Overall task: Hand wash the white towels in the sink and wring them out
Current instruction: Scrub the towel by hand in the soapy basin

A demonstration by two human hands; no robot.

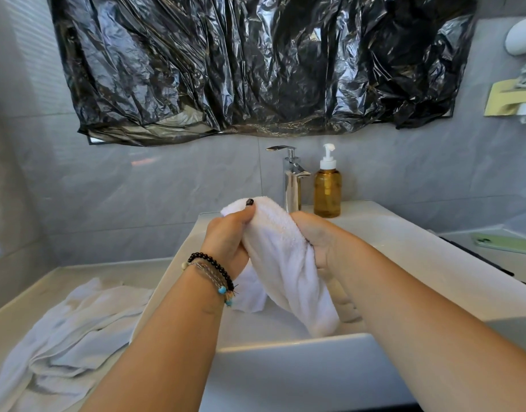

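Both the left hand and right hand gripped a rolled white terry towel. It hung above the white rectangular ceramic sink.

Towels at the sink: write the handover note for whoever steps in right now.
Left hand and right hand both grip one rolled white towel held above the sink, apparently mid-wring.
A second white towel lies crumpled on the counter to the left; whether it is washed cannot be told.
No water visibly runs from the faucet; the soap bottle stands beside it.
Left: finish wringing, then deal with the counter towel.
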